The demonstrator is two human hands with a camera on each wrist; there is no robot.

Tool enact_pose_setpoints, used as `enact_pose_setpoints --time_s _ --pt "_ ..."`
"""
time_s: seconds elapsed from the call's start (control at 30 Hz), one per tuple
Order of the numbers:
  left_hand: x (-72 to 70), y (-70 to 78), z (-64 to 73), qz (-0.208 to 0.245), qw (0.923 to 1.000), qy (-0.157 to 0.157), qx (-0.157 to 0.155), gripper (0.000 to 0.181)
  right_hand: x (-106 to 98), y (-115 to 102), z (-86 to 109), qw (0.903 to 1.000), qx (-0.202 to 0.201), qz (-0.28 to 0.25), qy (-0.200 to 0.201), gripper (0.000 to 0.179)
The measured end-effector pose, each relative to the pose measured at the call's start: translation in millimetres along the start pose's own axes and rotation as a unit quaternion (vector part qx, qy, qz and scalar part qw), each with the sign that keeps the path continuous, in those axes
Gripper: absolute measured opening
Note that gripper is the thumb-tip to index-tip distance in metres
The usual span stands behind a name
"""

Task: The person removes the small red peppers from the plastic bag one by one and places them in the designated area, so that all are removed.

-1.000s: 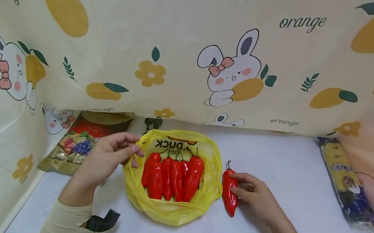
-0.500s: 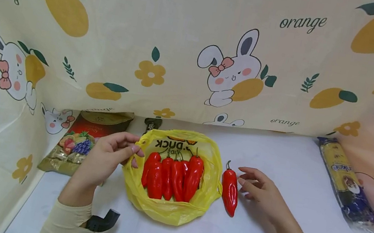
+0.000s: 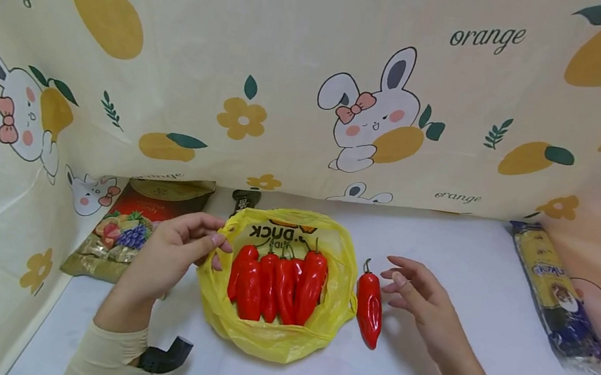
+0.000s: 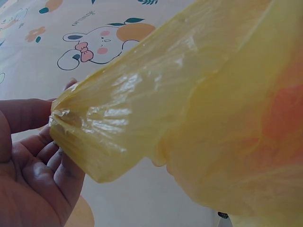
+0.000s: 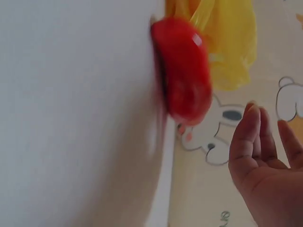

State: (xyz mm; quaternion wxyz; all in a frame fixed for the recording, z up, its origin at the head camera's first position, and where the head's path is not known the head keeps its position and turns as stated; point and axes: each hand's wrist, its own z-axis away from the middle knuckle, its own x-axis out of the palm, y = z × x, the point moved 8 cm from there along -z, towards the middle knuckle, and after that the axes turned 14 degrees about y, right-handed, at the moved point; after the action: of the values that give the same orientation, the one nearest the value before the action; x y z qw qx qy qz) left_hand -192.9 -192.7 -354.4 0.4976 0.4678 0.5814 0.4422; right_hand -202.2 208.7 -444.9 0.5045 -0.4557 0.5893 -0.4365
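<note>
A yellow plastic bag [image 3: 274, 346] lies with its mouth spread wide, and several red chili peppers [image 3: 284, 287] rest inside it. My left hand [image 3: 176, 253] pinches the bag's left rim; in the left wrist view the yellow film [image 4: 109, 123] is gathered at thumb and fingertips. One more red chili pepper [image 3: 370, 308] lies on the table just right of the bag, stem pointing away. My right hand [image 3: 424, 304] hovers to the right of that pepper, apart from it, fingers loosely spread and holding nothing. The right wrist view shows the same lone pepper [image 5: 184, 71], blurred, beyond the fingers.
A candy bag [image 3: 132, 232] printed with fruit stands behind my left hand. Behind the yellow bag is a small black packet [image 3: 245, 199]. A blue and yellow packet [image 3: 558, 290] lies at the far right. A printed cloth [image 3: 306, 82] hangs across the back.
My right hand has let go of the lone pepper and drawn back to the right, its fingers spreading. The pepper stays on the table. My left hand and the bag have not moved.
</note>
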Motion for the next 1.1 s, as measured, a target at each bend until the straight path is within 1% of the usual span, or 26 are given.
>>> enact_pose_setpoints --time_s 0.07,0.2,0.37,0.6,0.77,0.93,1.1 --pt "0.0 -0.1 0.1 0.0 1.0 -0.001 -0.001 0.023 4 -7 2.5 0.9997 -0.007 -0.022 -0.005 0.041" --pt "0.2 0.0 0.2 -0.001 1.0 -0.002 0.001 0.023 14 -18 8.4 0.9974 -0.008 -0.068 -0.022 0.038" --pt "0.5 0.0 0.2 -0.002 1.0 -0.003 0.005 0.023 30 -25 15.3 0.9937 0.005 -0.102 -0.045 0.042" --pt "0.8 -0.9 0.3 -0.002 1.0 -0.003 0.002 0.022 48 -29 23.3 0.99 0.015 -0.122 -0.069 0.05" --pt "0.7 -1.2 0.2 -0.002 1.0 -0.003 0.0 0.022 60 -31 27.8 0.9874 0.016 -0.13 -0.089 0.05" --pt "0.6 -1.5 -0.1 0.002 1.0 -0.004 0.002 0.022 70 -36 28.4 0.9891 0.008 -0.119 -0.087 0.048" --pt "0.2 -1.3 -0.2 0.005 1.0 -0.004 0.002 0.023 79 -40 24.9 0.9901 -0.004 -0.112 -0.085 0.046"
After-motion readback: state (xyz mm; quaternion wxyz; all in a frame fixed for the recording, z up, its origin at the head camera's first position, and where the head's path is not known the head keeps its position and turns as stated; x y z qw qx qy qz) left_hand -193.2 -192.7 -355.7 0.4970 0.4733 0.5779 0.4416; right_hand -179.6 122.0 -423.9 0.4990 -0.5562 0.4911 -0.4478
